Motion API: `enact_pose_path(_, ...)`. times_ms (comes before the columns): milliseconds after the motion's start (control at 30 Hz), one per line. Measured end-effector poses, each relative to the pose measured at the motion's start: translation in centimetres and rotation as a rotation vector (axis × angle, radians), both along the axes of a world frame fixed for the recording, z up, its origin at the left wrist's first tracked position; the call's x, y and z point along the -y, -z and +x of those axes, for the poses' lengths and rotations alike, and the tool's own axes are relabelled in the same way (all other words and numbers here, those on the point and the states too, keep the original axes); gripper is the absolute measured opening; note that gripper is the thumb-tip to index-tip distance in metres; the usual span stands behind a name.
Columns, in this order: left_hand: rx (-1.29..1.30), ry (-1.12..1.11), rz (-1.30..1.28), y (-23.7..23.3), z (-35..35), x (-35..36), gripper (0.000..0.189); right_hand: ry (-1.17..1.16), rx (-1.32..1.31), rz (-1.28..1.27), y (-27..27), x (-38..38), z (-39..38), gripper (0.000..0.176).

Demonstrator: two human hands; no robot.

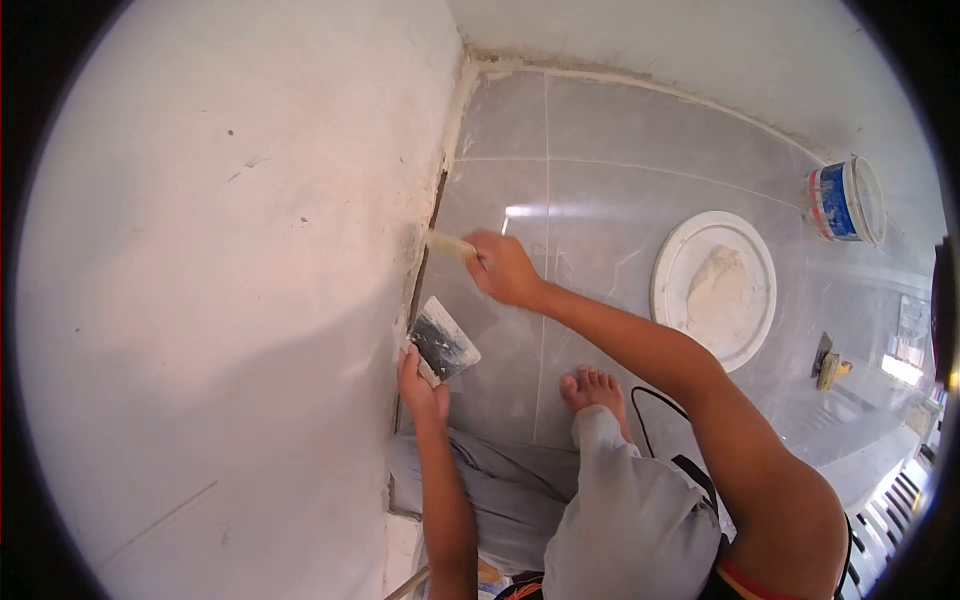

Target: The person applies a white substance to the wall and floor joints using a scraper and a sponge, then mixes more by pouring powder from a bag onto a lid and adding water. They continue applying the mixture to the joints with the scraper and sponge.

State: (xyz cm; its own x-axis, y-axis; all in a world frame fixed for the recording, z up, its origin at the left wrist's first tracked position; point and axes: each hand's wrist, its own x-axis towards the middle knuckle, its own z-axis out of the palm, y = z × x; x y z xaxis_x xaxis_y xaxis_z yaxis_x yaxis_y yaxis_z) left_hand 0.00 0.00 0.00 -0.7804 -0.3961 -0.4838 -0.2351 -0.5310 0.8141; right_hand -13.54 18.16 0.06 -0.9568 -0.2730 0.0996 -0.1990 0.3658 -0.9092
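My right hand point(503, 268) is closed around a putty knife point(450, 243), pale yellowish and slightly smeared by motion. Its far end meets the foot of the white wall point(250, 250), at the joint along the floor. Lower down, my left hand point(425, 388) grips a wide putty knife point(447, 340), whose flat grey blade is streaked with white putty. That blade is tilted over the tiles close to the wall. A dark gap point(438, 200) runs along part of the wall's foot, above my right hand's tool in view.
Grey floor tiles point(600, 200) extend to the right. On them lie a round white lid point(765, 290) bearing a mound of putty point(718, 285), a blue-and-white bucket point(838, 205) by the far wall, and another putty knife point(828, 368). My bare foot point(595, 388) rests nearby.
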Motion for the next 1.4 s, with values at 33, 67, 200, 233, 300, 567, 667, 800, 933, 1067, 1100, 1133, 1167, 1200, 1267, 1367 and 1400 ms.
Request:
enact_pose_path(33,0.065,-0.001,0.186,0.1,-0.3,0.0,0.031,-0.034,-0.006,-0.08,-1.0,-0.5,1.3,0.024)
enact_pose_path(67,0.13,0.0,0.372,0.2,-0.7,0.1,0.028,-0.091,-0.133,-0.116,-1.4,-1.0,2.4,0.027)
enact_pose_path(200,0.098,0.179,0.648,-0.2,1.1,-0.1,0.023,-0.403,-0.29,-0.033,-6.3,-4.0,8.6,0.036)
enact_pose_path(233,0.162,0.113,0.538,-2.2,0.3,-2.7,0.021,-0.389,-0.296,-0.035,-6.1,-5.1,9.3,0.036)
enact_pose_path(300,0.233,0.063,0.435,-3.3,0.7,-4.7,0.02,-0.499,-0.584,0.31,-5.6,-8.1,11.1,0.04)
enact_pose_path(567,-0.016,0.392,0.517,-5.9,0.7,-10.4,0.022,-0.155,-0.043,0.432,-5.8,-23.7,16.7,0.031)
enact_pose_path(667,0.09,0.45,0.519,-3.9,0.6,-16.8,0.024,0.103,0.007,0.735,-6.5,-30.1,18.2,0.028)
enact_pose_path(800,0.182,0.54,0.681,2.4,0.7,-22.3,0.027,0.248,0.114,0.969,-5.5,-35.8,18.3,0.028)
enact_pose_path(933,0.015,0.708,0.684,7.0,3.5,-26.3,0.027,0.242,0.089,1.05,-4.9,-36.8,16.8,0.027)
enact_pose_path(1067,0.161,0.504,0.892,5.9,4.3,-27.6,0.025,0.225,-0.157,1.074,-3.3,-35.7,13.6,0.019)
enact_pose_path(1100,0.116,0.513,0.86,6.3,4.5,-27.6,0.026,0.217,-0.154,1.075,-2.4,-35.1,13.8,0.019)
enact_pose_path(1133,0.066,0.523,0.83,7.2,4.6,-27.7,0.026,0.138,-0.059,1.186,-1.2,-34.4,14.4,0.016)
enact_pose_path(1167,0.054,0.521,0.83,9.1,4.9,-27.8,0.026,0.065,0.029,1.294,-0.2,-34.0,15.0,0.015)
enact_pose_path(1200,-0.032,0.565,0.629,12.2,5.5,-28.0,0.027,-0.091,-0.073,1.322,0.0,-33.9,15.9,0.014)
enact_pose_path(1267,-0.13,0.571,0.408,12.7,5.6,-27.7,0.028,-0.358,-0.11,1.344,-1.6,-34.1,16.9,0.014)
enact_pose_path(1367,-0.014,0.416,0.651,10.9,5.5,-28.6,0.026,-0.37,-0.031,1.337,-4.5,-34.9,14.4,0.012)
enact_pose_path(1400,-0.119,0.504,0.273,13.4,6.1,-28.9,0.024,-0.278,0.03,1.336,-4.5,-34.9,13.8,0.012)
